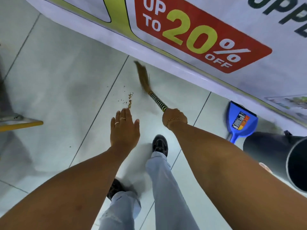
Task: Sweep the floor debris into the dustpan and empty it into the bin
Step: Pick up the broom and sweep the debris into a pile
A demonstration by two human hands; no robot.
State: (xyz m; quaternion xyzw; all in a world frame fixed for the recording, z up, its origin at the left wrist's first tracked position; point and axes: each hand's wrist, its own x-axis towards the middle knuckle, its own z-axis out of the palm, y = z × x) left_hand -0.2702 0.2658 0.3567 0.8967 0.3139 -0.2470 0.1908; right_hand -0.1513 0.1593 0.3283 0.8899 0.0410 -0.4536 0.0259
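Observation:
My right hand [174, 117] grips the black-and-yellow striped handle of a short grass broom [143, 77]; its brown bristles are blurred and point up toward the banner. A small line of brown debris [129, 100] lies on the pale tiles just left of the broom. Hovering flat over the near end of the debris is my left hand [124, 128], fingers apart and holding nothing. A blue dustpan [240, 122] stands against the wall at the right, handle down. Beside it, at the right edge, is the dark bin [272, 153], tilted toward me.
A large white sale banner [199, 35] runs diagonally along the wall behind the broom. A yellow bar and grey metal base [21, 124] jut in from the left edge. My legs in light trousers and dark shoes [160, 145] stand on the tiles below my hands.

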